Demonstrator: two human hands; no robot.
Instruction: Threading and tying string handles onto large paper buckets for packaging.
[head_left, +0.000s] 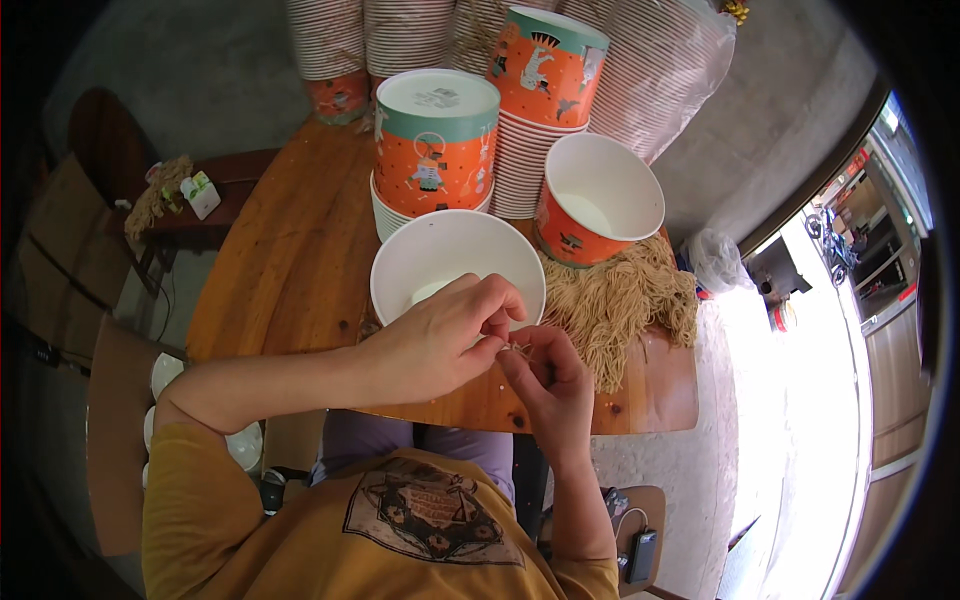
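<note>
Over the near side of the table, my left hand [455,335] and my right hand [552,385] meet with thumbs and fingers pinched. A thin beige cord [517,349] shows between their fingertips; its ends are mostly hidden. Right behind them an open paper bucket [440,250], white inside, faces me, and my left hand covers part of its front. To the right, a second open paper bucket [600,200] with an orange printed wall tilts toward me. Beside my right hand lies a thick heap of beige cords [620,305], spilling over the table's right part.
Upside-down orange and green buckets [435,165] top nested stacks at the back of the wooden table [270,270]. Taller bucket stacks [650,70] in clear plastic stand behind. At left is a dark bench [225,185] with more cords; a bright doorway [790,380] opens at right.
</note>
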